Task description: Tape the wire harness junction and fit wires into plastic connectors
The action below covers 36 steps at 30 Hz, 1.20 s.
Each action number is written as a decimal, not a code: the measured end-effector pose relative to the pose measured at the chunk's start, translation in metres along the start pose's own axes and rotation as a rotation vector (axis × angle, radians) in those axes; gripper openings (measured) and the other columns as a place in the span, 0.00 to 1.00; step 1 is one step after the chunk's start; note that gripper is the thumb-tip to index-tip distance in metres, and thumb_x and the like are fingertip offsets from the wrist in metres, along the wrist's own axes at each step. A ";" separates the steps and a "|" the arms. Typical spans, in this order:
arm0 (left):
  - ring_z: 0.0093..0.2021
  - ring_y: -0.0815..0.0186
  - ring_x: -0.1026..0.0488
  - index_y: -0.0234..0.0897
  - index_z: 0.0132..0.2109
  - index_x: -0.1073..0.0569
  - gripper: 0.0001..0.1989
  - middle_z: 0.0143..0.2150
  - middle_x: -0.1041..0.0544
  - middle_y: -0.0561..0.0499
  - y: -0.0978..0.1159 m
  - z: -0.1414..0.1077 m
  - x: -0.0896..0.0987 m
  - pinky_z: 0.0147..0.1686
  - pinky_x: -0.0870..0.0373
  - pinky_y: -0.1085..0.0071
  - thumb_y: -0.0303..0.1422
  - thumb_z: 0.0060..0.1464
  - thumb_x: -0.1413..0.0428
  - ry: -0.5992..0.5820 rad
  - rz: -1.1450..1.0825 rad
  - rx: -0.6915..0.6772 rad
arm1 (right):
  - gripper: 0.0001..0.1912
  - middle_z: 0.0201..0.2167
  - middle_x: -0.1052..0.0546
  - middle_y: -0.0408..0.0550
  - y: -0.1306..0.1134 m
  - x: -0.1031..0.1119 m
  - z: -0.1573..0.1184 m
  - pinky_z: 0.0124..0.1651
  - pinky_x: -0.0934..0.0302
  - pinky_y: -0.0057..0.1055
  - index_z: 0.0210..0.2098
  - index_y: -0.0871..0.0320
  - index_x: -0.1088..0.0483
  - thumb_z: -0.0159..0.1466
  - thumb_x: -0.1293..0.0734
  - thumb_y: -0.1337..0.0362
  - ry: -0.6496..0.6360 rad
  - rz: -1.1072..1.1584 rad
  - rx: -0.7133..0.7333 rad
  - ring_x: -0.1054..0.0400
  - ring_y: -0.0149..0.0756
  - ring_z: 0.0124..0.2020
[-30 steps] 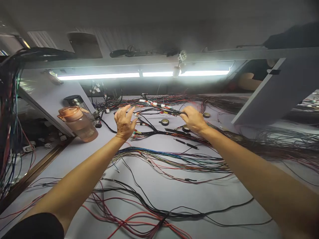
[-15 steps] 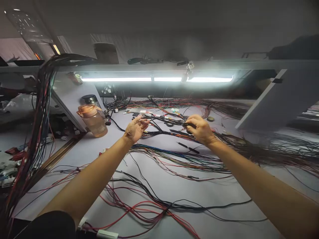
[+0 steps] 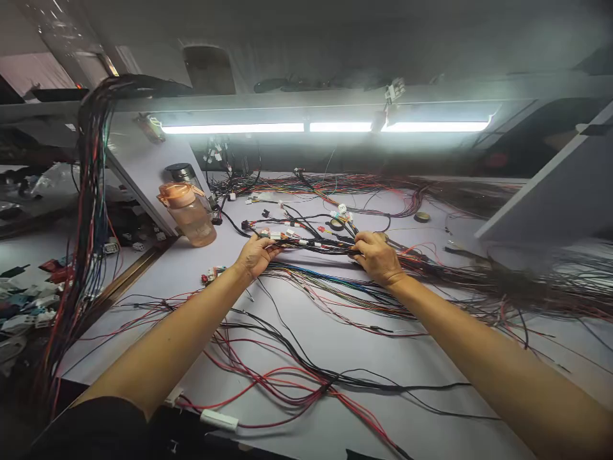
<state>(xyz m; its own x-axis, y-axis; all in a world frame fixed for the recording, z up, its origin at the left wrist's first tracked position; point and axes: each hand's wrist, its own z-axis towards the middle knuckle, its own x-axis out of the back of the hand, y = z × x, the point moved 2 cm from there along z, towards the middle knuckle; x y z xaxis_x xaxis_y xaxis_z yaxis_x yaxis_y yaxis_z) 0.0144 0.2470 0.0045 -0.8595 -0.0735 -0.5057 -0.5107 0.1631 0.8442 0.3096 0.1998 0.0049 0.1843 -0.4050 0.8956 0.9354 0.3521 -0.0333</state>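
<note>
A black-sleeved wire bundle (image 3: 318, 244) with white labels stretches between my two hands above the table. My left hand (image 3: 255, 257) is closed around its left end, beside white connectors (image 3: 274, 236). On the right, my right hand (image 3: 378, 257) grips the same bundle, its fingers wrapped over it. White connectors (image 3: 342, 209) on short wires stick up just behind my right hand. Below the bundle lie blue, green and black wires (image 3: 330, 281).
An orange-lidded bottle (image 3: 188, 214) and a dark-lidded one stand at the left. Red and black wires (image 3: 306, 383) lie in front. Tape rolls (image 3: 422, 217) sit behind. A thick wire bundle (image 3: 90, 191) hangs at the left, near loose connectors (image 3: 33, 300).
My left hand has closed on the bundle from an open pose. The bundle is lower and straighter between my hands. The camera view has shifted.
</note>
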 end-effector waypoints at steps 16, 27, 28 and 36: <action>0.39 0.62 0.25 0.39 0.45 0.33 0.26 0.42 0.29 0.49 -0.021 0.004 0.027 0.37 0.24 0.68 0.13 0.38 0.43 0.002 0.057 0.007 | 0.16 0.51 0.26 0.48 -0.031 -0.020 0.017 0.46 0.50 0.42 0.51 0.51 0.28 0.66 0.38 0.55 -0.221 0.080 0.040 0.37 0.45 0.49; 0.41 0.64 0.26 0.42 0.53 0.33 0.35 0.49 0.28 0.49 -0.023 -0.003 0.026 0.42 0.25 0.67 0.14 0.36 0.42 -0.081 0.022 -0.068 | 0.08 0.32 0.24 0.47 -0.048 -0.042 0.037 0.37 0.40 0.30 0.34 0.58 0.29 0.63 0.38 0.63 -0.181 0.512 -0.110 0.32 0.34 0.33; 0.42 0.64 0.26 0.42 0.54 0.33 0.35 0.50 0.29 0.48 -0.023 -0.004 0.026 0.43 0.26 0.67 0.14 0.36 0.41 -0.088 0.015 -0.070 | 0.08 0.31 0.24 0.46 -0.046 -0.042 0.037 0.36 0.40 0.30 0.33 0.58 0.29 0.64 0.39 0.62 -0.180 0.539 -0.122 0.33 0.33 0.31; 0.41 0.65 0.25 0.41 0.54 0.33 0.34 0.53 0.29 0.47 -0.025 -0.003 0.028 0.41 0.27 0.71 0.15 0.37 0.40 -0.115 -0.005 -0.072 | 0.09 0.33 0.27 0.45 -0.057 -0.045 0.039 0.38 0.43 0.31 0.34 0.56 0.27 0.54 0.31 0.59 -0.203 0.695 -0.104 0.36 0.35 0.34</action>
<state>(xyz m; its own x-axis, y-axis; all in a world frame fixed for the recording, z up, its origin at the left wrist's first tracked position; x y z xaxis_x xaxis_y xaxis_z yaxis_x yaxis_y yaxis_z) 0.0026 0.2381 -0.0302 -0.8513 0.0394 -0.5232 -0.5183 0.0921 0.8502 0.2358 0.2311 -0.0165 0.6958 0.0512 0.7164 0.6481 0.3853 -0.6570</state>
